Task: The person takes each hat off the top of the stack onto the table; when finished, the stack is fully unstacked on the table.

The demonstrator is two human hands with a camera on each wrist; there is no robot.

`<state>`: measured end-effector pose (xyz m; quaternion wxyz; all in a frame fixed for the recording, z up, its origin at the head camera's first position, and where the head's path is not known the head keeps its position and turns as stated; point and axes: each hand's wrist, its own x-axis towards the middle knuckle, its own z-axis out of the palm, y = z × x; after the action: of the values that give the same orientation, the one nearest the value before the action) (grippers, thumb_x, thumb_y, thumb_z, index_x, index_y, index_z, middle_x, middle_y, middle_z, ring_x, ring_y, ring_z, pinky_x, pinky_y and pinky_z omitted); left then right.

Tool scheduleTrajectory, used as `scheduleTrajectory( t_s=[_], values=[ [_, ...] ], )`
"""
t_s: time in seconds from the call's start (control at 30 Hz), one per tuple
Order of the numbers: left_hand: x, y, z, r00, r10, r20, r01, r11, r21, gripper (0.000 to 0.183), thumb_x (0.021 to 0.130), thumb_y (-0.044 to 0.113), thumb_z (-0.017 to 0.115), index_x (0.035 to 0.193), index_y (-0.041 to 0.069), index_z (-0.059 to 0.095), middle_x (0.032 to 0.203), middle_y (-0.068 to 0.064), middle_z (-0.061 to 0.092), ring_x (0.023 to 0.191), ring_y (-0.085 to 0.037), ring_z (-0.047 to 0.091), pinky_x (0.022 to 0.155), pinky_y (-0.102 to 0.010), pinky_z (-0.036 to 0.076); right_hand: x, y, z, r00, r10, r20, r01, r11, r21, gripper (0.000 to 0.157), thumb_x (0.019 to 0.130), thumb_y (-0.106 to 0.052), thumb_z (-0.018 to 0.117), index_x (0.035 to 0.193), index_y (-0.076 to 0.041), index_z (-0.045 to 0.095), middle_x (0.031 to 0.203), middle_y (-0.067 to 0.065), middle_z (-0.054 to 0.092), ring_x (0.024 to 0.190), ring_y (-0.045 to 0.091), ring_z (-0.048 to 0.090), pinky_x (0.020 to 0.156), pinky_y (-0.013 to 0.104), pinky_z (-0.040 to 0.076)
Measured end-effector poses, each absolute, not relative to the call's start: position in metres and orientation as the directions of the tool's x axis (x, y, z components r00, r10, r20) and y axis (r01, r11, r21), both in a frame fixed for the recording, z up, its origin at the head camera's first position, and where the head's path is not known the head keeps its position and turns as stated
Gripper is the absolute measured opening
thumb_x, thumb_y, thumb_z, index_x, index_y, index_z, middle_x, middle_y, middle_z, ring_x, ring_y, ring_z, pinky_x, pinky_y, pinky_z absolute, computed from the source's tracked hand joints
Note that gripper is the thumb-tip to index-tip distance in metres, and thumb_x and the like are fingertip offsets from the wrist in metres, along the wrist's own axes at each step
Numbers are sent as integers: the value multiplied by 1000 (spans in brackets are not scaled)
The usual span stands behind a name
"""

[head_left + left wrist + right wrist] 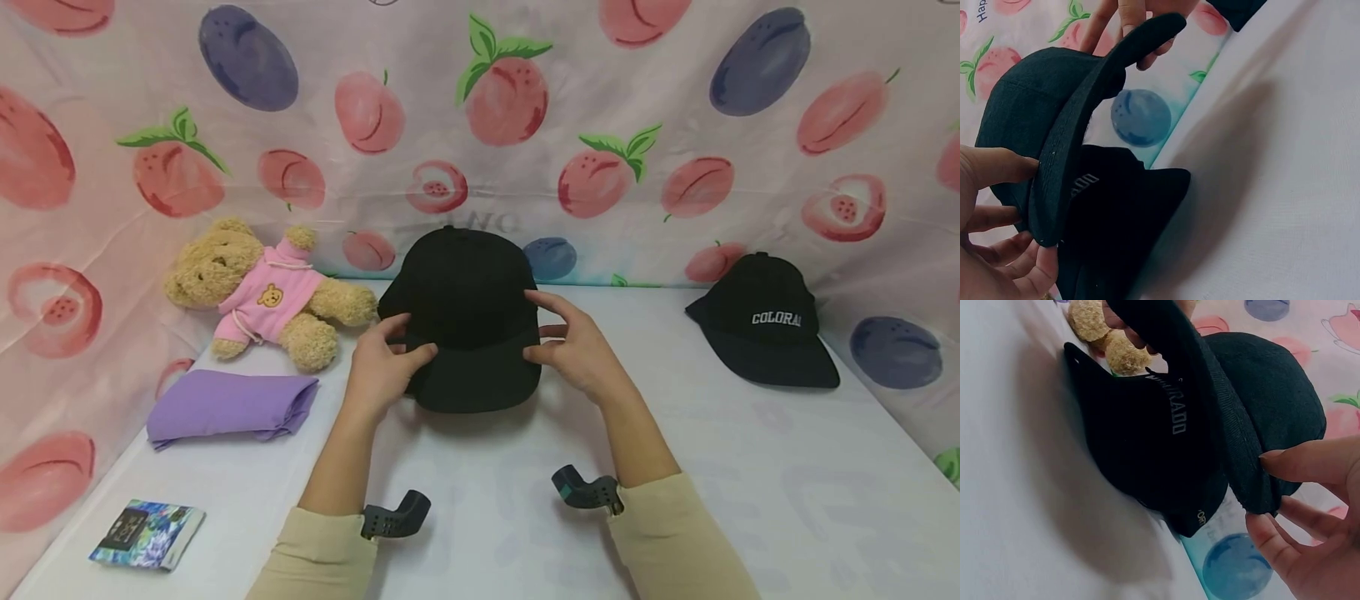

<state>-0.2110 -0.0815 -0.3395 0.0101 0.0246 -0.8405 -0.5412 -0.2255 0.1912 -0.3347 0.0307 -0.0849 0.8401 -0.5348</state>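
Observation:
A plain black cap [472,292] is held up between both hands, its brim toward the person. My left hand [382,362] pinches one side of the brim, with the thumb [1007,167] on top and the other fingers at the edge and below. On the opposite side, my right hand [577,346] grips the brim likewise, its thumb [1304,461] lying along the upper surface. Beneath the held cap, a second black cap [1135,425] with pale lettering sits on the table, mostly hidden from the head view.
To the left lie a teddy bear [270,287] in a pink top, a folded purple cloth [232,408] and a small colourful booklet-like pack [146,533]. Another black cap [768,325] with white lettering rests at the right. A fruit-print curtain [510,183] backs the white table [750,483].

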Motion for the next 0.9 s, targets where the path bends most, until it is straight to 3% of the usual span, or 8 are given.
scheduleTrajectory(
  t_s=[0.9],
  values=[
    [-215, -56, -336, -1000, 5, 21, 21, 482, 876, 70, 91, 28, 78, 153, 12, 50, 145, -17, 56, 122, -34, 62, 100, -48, 53, -216, 225, -319, -982, -186, 41, -124, 458, -880, 80, 88, -5, 73, 158, -28, 42, 167, 1, 34, 137, 37, 52, 107, 59, 48]
  ],
)
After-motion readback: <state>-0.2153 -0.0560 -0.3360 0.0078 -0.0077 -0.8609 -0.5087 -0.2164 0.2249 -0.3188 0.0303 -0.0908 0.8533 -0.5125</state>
